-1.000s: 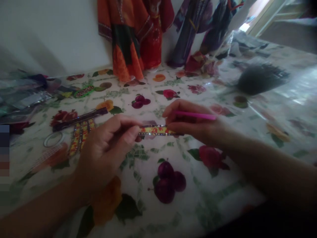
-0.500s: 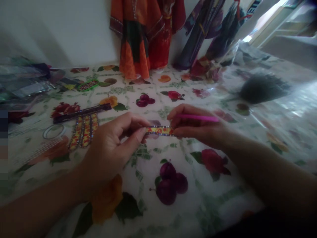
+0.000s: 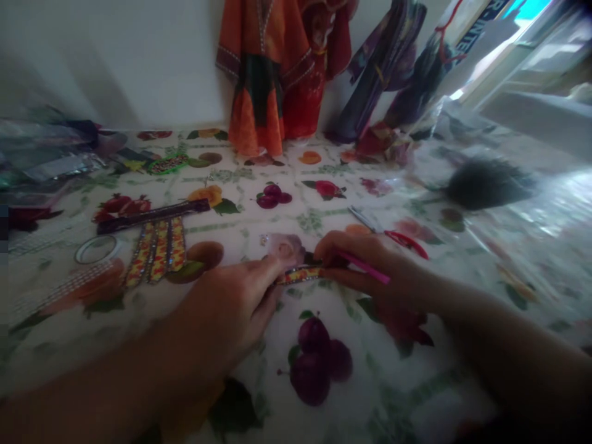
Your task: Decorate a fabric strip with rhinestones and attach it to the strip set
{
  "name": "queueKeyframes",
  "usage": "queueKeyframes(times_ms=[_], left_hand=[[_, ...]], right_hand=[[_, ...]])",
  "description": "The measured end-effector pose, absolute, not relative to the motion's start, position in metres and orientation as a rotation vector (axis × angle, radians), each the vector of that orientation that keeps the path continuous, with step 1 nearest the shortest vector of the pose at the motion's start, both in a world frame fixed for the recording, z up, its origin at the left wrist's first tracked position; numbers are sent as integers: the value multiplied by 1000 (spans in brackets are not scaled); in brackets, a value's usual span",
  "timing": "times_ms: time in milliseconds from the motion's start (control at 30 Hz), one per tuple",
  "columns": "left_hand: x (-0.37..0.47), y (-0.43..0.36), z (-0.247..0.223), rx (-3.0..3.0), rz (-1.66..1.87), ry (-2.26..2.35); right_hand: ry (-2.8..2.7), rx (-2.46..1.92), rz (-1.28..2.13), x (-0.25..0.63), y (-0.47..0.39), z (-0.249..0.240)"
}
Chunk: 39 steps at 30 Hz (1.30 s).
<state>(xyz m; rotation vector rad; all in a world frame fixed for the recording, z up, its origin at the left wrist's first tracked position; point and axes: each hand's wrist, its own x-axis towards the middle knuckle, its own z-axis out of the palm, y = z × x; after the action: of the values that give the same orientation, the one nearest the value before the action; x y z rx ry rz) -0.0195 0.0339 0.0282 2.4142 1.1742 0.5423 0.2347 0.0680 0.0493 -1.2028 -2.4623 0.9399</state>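
- My left hand (image 3: 245, 288): fingers pinched on the left end of a patterned strip (image 3: 303, 275).
- My right hand (image 3: 372, 251): fingers closed about a pink stick (image 3: 366, 268), touching the strip's right end.
- 3 similar strips (image 3: 158, 250): left, on the tablecloth (image 3: 259, 225).
- Scissors (image 3: 407, 243): just beyond my right hand.

Strip (image 3: 303, 275): yellow ground, orange-red motifs, dark edging with pale glints. Three strips (image 3: 160, 251): same yellow and orange-red print, dark borders, sparkling dots. Stick (image 3: 365, 268): plain bright pink. Band (image 3: 152, 216): dark purple. Scissors (image 3: 407, 243): red handles, grey blades. Cloth (image 3: 377, 385): white, broken green bands, purple, red and orange fruit print. Front dress (image 3: 259, 80): orange, dark green panel, pale-dotted trim.
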Motion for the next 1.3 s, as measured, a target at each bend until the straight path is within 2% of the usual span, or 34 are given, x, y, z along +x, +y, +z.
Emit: queueKeyframes(times_ms=[133, 300, 533, 800, 1067, 1300], left_hand=[[-13, 25, 26, 2872, 539, 1165], [-4, 9, 24, 3128, 528, 982], [-2, 4, 16, 3130, 394, 997], [-3, 2, 12, 3242, 373, 929], [-4, 5, 1, 3293, 488, 908], [-1, 3, -5, 3290, 644, 943]], right_hand=[[-2532, -1226, 918, 232, 67, 52], [-2537, -1244, 860, 231, 68, 51], [-2502, -1257, 765, 239, 71, 48], [-1916, -1295, 941, 236, 74, 58], [-1959, -1193, 990, 204, 100, 41], [-2078, -1280, 702, 200, 114, 13]])
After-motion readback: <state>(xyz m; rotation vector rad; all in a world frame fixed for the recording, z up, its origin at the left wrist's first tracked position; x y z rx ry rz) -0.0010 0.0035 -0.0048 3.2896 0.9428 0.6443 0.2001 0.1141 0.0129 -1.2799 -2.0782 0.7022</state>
